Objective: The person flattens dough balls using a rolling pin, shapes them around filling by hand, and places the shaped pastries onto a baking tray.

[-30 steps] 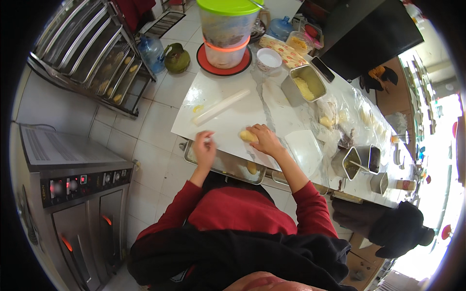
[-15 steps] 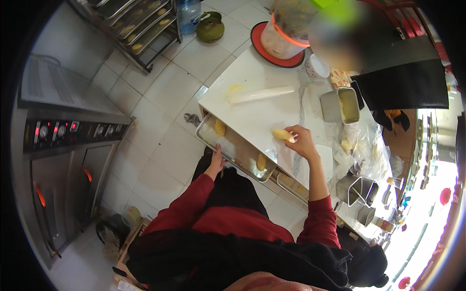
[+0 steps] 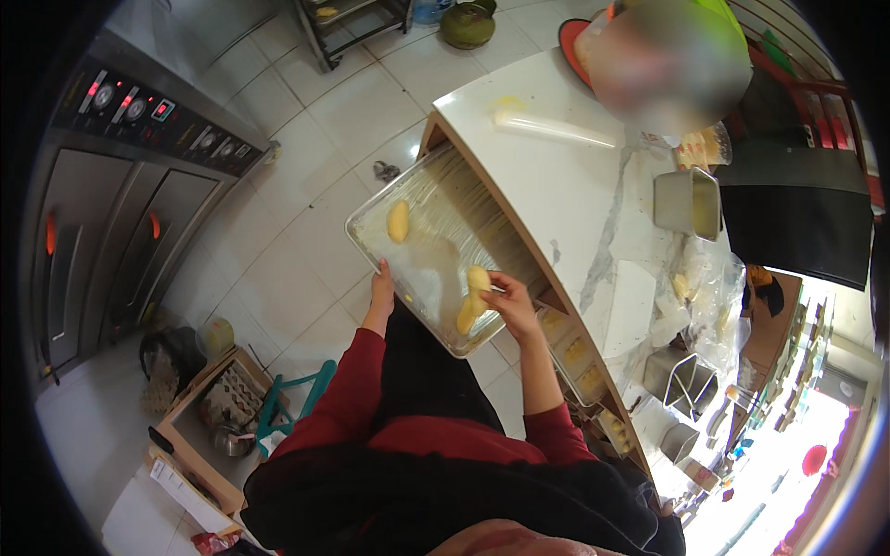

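A metal baking tray [image 3: 436,208] juts out from under the tabletop, its surface shiny and streaked. My left hand [image 3: 381,292] grips its near rim at the front. Pinched in the fingers of my right hand [image 3: 510,303] is a pale yellow shaped dough roll [image 3: 478,278], held over the tray. Just beneath it lies a second dough roll [image 3: 465,318], partly overlapped in view, so I cannot tell whether the two touch. Another dough roll [image 3: 398,221] rests toward the tray's far left side.
The white worktop [image 3: 556,195] carries a rolling pin [image 3: 556,130], a loaf tin [image 3: 681,204] and plastic bags [image 3: 714,287]. More trays [image 3: 575,357] sit below it on the right. A deck oven [image 3: 120,195] stands at left, a teal chair [image 3: 297,398] behind me. Across the worktop is a blurred person.
The tray has come further out from under the worktop, pulled by my left hand. My right hand has brought the dough roll from above the worktop down over the tray.
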`<state>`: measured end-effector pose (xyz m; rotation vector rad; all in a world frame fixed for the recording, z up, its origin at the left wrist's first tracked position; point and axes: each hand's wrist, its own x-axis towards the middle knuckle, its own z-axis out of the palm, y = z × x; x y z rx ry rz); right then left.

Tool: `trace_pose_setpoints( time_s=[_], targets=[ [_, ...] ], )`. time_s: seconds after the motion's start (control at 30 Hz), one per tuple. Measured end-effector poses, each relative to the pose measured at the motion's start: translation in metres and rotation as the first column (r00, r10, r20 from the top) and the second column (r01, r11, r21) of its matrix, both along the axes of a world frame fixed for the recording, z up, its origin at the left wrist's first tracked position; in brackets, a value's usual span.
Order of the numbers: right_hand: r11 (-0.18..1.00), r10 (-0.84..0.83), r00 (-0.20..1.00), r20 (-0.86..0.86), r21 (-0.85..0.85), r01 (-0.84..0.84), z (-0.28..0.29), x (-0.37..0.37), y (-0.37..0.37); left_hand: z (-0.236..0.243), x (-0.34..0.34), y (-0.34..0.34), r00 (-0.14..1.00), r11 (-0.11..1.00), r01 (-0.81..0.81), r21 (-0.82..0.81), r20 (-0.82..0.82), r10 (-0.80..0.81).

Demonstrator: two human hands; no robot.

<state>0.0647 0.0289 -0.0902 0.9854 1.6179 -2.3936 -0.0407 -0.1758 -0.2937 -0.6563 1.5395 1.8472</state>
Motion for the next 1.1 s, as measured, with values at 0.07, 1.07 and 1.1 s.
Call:
trace_pose_setpoints(
  time_s=[0.07,1.07,1.1],
  targets=[
    [0.998,-0.047,0.996,0.076,0.055,0.043,-0.045,-0.013,-0.027,0.000,0.004,-0.029,0.999,0.999,-0.041,-0.027,-0.002,0.041],
    [0.379,-0.375,0.887,0.270,0.918,-0.119,-0.111,-0.065,-0.081,0.005,0.011,-0.054,0.977,0.999,-0.028,0.015,0.211,0.024],
    [0.429,-0.346,0.886,0.308,0.892,-0.143,-0.107,-0.076,-0.082,0.003,0.012,-0.056,0.978,0.999,-0.026,0.026,0.206,0.020]
  ],
)
